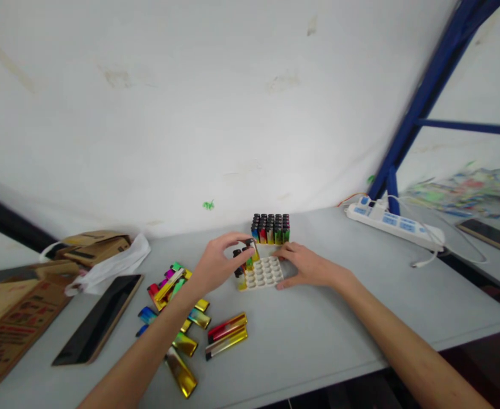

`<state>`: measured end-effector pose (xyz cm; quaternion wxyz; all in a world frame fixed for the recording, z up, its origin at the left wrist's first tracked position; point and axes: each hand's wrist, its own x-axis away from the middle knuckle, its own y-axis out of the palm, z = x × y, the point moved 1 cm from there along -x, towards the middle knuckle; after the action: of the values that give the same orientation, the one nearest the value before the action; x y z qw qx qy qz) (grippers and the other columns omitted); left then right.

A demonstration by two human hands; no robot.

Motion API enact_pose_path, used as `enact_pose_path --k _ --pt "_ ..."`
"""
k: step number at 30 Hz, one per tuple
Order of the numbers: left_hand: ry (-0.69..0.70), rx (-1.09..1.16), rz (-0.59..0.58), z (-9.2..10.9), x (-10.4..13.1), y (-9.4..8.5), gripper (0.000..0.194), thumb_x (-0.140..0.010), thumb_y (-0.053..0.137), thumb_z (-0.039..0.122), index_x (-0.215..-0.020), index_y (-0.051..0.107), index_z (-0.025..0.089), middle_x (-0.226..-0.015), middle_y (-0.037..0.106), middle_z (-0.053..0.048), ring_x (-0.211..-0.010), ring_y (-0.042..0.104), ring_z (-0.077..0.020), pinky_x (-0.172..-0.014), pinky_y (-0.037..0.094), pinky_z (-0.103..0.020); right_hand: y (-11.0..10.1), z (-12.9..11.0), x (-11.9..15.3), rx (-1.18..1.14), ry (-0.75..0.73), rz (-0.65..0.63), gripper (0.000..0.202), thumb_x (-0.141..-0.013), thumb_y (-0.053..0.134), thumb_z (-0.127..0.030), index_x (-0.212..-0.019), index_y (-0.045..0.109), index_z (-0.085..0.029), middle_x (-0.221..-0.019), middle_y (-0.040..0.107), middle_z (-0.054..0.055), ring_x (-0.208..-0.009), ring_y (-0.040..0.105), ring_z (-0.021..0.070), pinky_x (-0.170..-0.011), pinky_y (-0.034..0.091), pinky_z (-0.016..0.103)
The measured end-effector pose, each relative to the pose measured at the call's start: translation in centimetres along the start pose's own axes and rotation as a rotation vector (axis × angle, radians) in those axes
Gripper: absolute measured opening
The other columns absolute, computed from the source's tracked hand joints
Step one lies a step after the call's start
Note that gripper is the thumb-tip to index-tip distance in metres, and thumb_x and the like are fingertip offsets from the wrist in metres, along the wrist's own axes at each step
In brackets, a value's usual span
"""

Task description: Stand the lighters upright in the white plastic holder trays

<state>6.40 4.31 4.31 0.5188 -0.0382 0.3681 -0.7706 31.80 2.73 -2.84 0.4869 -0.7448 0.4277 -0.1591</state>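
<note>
Between the thumb and fingers of my left hand (219, 262) is a lighter (255, 250) with a dark top and a gold lower body. It stands over the back left part of a white tray (271, 274) with rows of round holes. Several lighters (238, 267) stand along the tray's left side, partly hidden by my left fingers. My right hand (307, 267) grips the tray's right side, fingertips at the back corner and thumb at the front corner. Two lighters, one red (228, 326) and one silver-gold (226, 343), lie in front of the tray.
A block of upright lighters (271, 230) stands behind the tray. Loose metallic lighters (182, 379) are heaped at left, near a dark phone-like slab (99, 319), a cardboard box (24, 318) and a white bag (117, 264). A power strip (395, 224) lies at right.
</note>
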Motion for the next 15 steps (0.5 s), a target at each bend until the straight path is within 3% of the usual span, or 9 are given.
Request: enact_pose_path --k 7,10,15 --pt "0.085 -0.287 -0.076 -0.42 0.45 -0.3 0.014 -0.082 0.068 0.028 -0.092 0.075 0.021 -0.102 0.069 -0.008 -0.098 0.065 -0.0243 -0.096 0.05 -0.041 0.15 0.34 0.01 -0.026 -0.01 0.007 0.08 -0.074 0.078 -0.066 -0.136 0.059 -0.019 -0.121 0.062 0.014 -0.111 0.059 0.0325 -0.099 0.048 0.048" --pt "0.125 -0.33 -0.084 -0.3 0.49 -0.34 0.013 -0.083 0.066 0.027 -0.092 0.074 0.023 -0.108 0.065 -0.009 -0.102 0.064 -0.0241 -0.098 0.05 -0.041 0.21 0.44 -0.01 -0.027 -0.013 0.008 0.08 -0.074 0.078 -0.066 -0.136 0.059 -0.019 -0.121 0.062 0.015 -0.111 0.058 0.0326 -0.099 0.047 0.048" --pt "0.141 -0.369 -0.206 0.34 0.22 0.05 0.01 -0.085 0.063 0.028 -0.09 0.071 0.022 -0.106 0.065 -0.009 -0.101 0.064 -0.0249 -0.095 0.05 -0.041 0.02 0.2 0.04 -0.012 -0.014 0.005 0.078 -0.075 0.079 -0.064 -0.135 0.059 -0.019 -0.119 0.062 0.014 -0.109 0.059 0.0314 -0.098 0.048 0.046"
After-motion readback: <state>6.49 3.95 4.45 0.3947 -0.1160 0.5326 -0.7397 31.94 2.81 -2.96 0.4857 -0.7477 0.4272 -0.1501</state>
